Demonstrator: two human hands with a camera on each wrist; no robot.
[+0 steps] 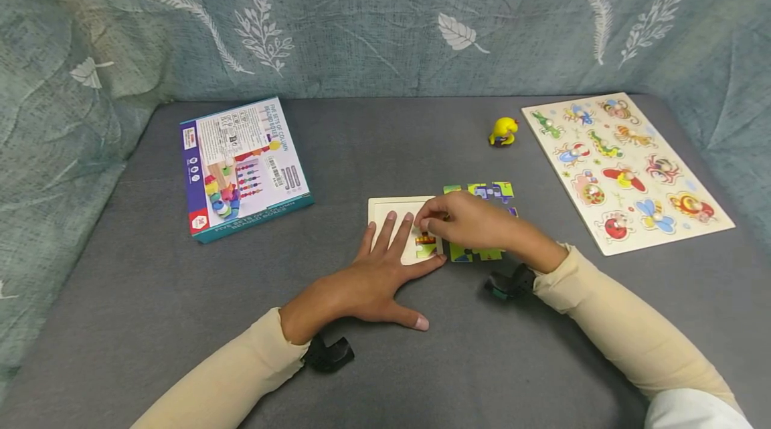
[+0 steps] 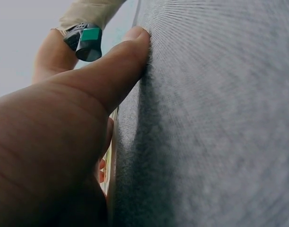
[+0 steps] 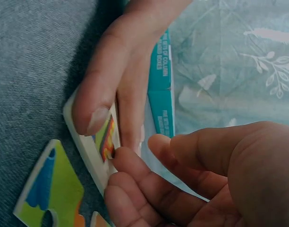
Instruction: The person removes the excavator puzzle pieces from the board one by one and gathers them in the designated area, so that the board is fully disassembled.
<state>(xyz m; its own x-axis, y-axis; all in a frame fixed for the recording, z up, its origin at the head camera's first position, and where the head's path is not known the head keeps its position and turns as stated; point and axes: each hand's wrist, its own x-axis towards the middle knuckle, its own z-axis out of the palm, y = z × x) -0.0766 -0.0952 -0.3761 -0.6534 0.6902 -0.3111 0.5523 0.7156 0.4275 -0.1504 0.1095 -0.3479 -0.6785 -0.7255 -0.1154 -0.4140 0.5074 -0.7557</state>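
Note:
My left hand (image 1: 381, 280) lies spread, fingertips across a shallow wooden puzzle tray (image 1: 397, 202) and the thumb out on the cloth. One puzzle piece (image 1: 426, 249), green with red and yellow, sits in the tray's lower right corner, between the left index finger and my right hand (image 1: 472, 220). The right fingers curl over the tray's right side. In the right wrist view a right fingertip (image 3: 122, 158) is right at that piece, while thumb and index meet; whether they pinch anything I cannot tell. Loose puzzle pieces (image 1: 502, 189) lie right of the tray, partly hidden under the right hand.
A bead-set box (image 1: 247, 168) lies at the back left of the grey cloth (image 1: 253, 295). A small yellow toy figure (image 1: 503, 131) is at the back, right of centre. Farther right lies a wooden insect puzzle board (image 1: 626, 175). A patterned curtain (image 1: 373, 21) hangs behind.

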